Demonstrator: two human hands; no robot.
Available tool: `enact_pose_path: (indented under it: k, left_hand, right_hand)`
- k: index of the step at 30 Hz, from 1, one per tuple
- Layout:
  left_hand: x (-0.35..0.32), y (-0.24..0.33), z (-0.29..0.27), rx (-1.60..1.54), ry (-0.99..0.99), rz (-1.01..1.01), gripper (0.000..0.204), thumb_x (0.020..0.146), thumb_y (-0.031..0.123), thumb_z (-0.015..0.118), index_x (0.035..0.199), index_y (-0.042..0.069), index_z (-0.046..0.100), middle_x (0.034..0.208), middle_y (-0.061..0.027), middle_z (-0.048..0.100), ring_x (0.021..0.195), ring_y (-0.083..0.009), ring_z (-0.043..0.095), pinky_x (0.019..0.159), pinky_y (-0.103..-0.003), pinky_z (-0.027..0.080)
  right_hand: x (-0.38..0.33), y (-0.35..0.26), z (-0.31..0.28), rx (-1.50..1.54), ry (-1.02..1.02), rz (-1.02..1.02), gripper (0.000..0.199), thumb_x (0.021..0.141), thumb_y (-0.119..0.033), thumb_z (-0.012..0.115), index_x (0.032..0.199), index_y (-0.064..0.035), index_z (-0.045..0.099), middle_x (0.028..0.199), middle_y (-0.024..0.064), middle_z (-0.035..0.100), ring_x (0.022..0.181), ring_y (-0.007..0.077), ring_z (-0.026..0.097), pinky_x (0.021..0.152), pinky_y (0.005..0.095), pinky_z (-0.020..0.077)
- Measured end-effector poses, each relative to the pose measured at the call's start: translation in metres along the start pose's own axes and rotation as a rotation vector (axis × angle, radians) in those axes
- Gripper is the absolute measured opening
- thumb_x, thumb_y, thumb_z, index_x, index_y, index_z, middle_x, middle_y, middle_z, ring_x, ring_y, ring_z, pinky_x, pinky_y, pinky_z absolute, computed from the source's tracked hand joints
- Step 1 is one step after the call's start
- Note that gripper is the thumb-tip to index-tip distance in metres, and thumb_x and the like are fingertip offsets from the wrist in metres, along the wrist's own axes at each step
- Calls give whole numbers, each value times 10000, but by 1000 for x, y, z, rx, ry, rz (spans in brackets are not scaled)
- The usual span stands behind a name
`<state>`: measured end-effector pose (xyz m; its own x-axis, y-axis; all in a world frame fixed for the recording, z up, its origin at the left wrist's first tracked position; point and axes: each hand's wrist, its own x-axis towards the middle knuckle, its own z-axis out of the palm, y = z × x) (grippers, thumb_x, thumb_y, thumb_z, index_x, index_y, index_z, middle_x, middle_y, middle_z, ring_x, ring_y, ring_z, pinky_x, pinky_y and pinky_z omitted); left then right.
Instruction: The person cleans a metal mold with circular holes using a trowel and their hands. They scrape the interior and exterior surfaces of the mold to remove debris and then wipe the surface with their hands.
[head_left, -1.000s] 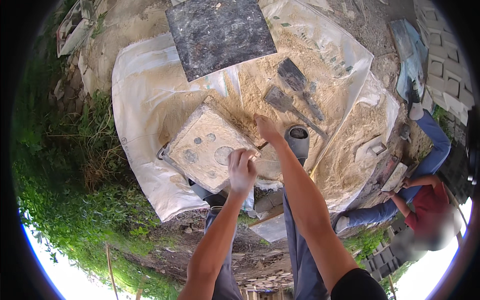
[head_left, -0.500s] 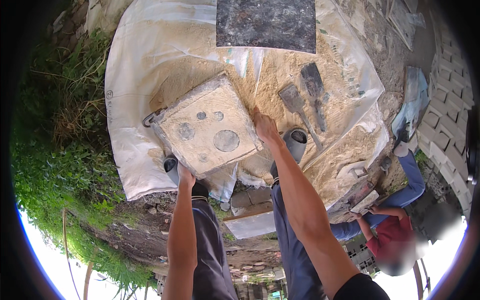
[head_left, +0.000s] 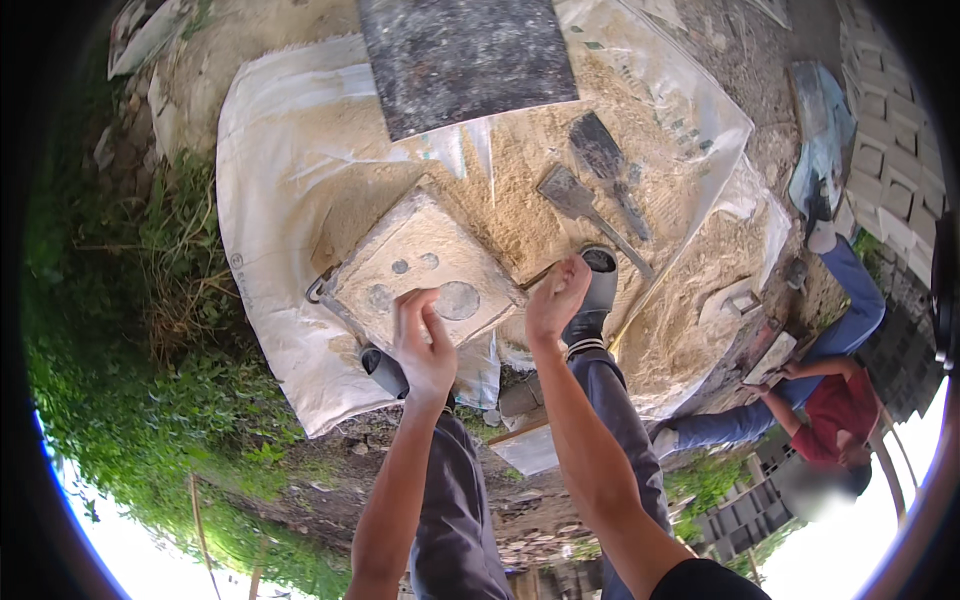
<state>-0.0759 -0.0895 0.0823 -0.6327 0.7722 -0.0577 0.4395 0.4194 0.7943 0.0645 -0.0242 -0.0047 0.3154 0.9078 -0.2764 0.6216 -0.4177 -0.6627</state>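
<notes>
A square, metal-edged mould (head_left: 400, 240) packed with pale, sandy material lies tilted on a dusty white sheet (head_left: 262, 190), its top showing several round grey spots of different sizes. My left hand (head_left: 426, 345) hovers over its near side, fingers apart and empty, hiding part of the surface. Beside the right corner, my right hand (head_left: 558, 300) is raised off the mould with loosely bent, parted fingers and nothing visible in it. A metal loop handle (head_left: 317, 290) sticks out at the left corner.
Two flat scrapers (head_left: 568, 192) lie on sand to the right. A dark, speckled board (head_left: 470, 65) is at the far side. My dark boots (head_left: 598, 285) stand near the mould. A co-worker in red (head_left: 835, 410) holds a pale slab at right; stacked grey blocks (head_left: 890, 130) stand beyond.
Both hands have let go of the mould's edges and lifted, the left moving over its top. The view has turned and shifted slightly.
</notes>
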Motion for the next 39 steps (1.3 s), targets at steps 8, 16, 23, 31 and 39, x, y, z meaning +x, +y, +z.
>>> enact_pose_path:
  k: [8,16,23,31,39]
  left_hand:
    - [78,-36,146,664,-1215,219,280,874,58,481,1125,2,593,1077,-196,633,1035,-360,598,923,-411,471]
    - [73,-13,198,1181,-1590,424,351,742,119,537,1043,-11,665,1092,-201,647,1056,-328,617,940,-392,480]
    - [81,-34,187,1071,-1522,356,398,773,82,496,1135,10,646,1243,-183,584,1163,-319,552,1012,-382,438]
    - [71,-33,185,1008,-1472,319,392,828,107,480,1187,34,620,1347,-149,520,1231,-297,503,1051,-372,407]
    - [71,-29,175,1035,-1319,295,290,843,121,503,1032,15,696,1088,-173,674,1033,-311,648,881,-366,529]
  right_hand:
    - [-49,90,24,823,-369,982,500,1002,-381,391,1303,3,499,1193,127,576,1092,210,529,968,352,398]
    - [-61,116,72,819,-172,870,569,1023,-418,288,1087,67,580,1096,248,585,1031,325,539,888,403,391]
    - [-49,102,74,660,-293,763,576,1027,-371,224,1062,70,593,1089,260,587,1001,322,553,877,408,410]
    - [-37,96,59,1055,-113,882,618,1025,-395,238,1152,85,604,1070,164,654,975,222,600,894,327,442]
    - [45,86,-25,62,185,207,231,863,-1,535,1063,-36,645,985,152,627,912,324,596,811,395,458]
